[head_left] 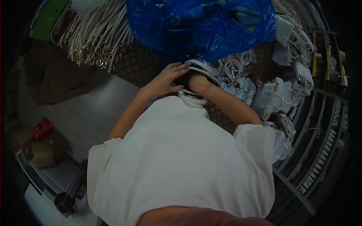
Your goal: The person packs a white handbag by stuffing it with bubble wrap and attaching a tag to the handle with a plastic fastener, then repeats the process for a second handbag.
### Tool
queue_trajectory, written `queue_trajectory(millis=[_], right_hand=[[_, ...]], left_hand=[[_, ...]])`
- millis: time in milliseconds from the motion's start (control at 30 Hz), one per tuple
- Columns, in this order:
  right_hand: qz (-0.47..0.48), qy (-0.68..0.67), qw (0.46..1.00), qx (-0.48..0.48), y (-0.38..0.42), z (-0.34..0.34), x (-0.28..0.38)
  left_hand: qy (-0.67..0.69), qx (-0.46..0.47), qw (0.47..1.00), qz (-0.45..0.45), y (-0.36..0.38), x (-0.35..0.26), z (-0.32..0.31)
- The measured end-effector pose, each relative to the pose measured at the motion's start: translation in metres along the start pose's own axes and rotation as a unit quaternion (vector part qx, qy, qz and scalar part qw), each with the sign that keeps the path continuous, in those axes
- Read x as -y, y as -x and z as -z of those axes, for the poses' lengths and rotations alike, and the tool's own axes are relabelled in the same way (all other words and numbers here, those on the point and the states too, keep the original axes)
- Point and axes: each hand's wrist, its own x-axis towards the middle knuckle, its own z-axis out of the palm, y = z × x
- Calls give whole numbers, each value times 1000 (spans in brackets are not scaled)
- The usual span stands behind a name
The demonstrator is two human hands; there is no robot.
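Left hand (166,80), fingers spread on a white-rimmed, dark-mouthed bag (205,67) close against the body, seemingly steadying it; right hand (197,83) reaches inside, fingers hidden, grip unclear.

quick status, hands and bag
left hand on the bag's rim, right hand inside the opening, fingers hidden; blue plastic close beyond, small bags crowding the right
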Motion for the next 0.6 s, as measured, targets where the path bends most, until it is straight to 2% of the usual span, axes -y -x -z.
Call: queue_trajectory(millis=[33, 67, 100, 167, 200, 233, 267, 333, 367, 400, 433, 467, 500, 533, 567, 600], right_hand=[[-28, -67, 997, 17, -1, -4, 3], [-123, -138, 958, 221, 1, 62, 16], [-122, -139, 957, 223, -1, 66, 16], [-42, -198, 952, 229, 0, 66, 8], [-53, -204, 951, 228, 1, 47, 2], [20, -155, 978, 140, -2, 16, -6], [97, -98, 989, 49, -4, 16, -8], [127, 2, 991, 49, -4, 19, -12], [57, -164, 983, 69, 4, -3, -23], [-14, -271, 961, 59, 15, 31, -17], [-80, -376, 922, 54, 33, 72, -3], [-102, -389, 916, 7, 46, 81, 5], [-124, -403, 906, -39, 58, 87, 9], [-94, -455, 885, -34, 66, 100, 8], [-66, -506, 860, -28, 72, 110, 7], [-51, -504, 862, -28, 78, 113, 7]], left_hand=[[0, -3, 1000, 0, 1, 1, -2], [-1, -4, 1000, 1, 2, 2, -3], [1, -4, 1000, 3, 2, 1, -1], [1, 2, 1000, 15, -2, -5, 2], [4, 12, 1000, 7, -2, -4, 0], [0, 6, 1000, 1, -2, -3, 0], [-7, -6, 1000, -3, -3, -3, 1], [-19, 4, 1000, 1, -3, -7, 3], [-28, 13, 999, 10, -1, -9, 6], [8, -23, 999, -23, 2, -8, 10], [-7, -37, 999, -10, 5, -2, 18], [131, -61, 989, 31, 8, 5, 28], [267, -87, 957, 66, 10, 11, 39], [270, -168, 945, 75, 9, 14, 54], [220, -210, 947, 103, 9, 30, 71], [171, -250, 944, 129, 8, 52, 89]])
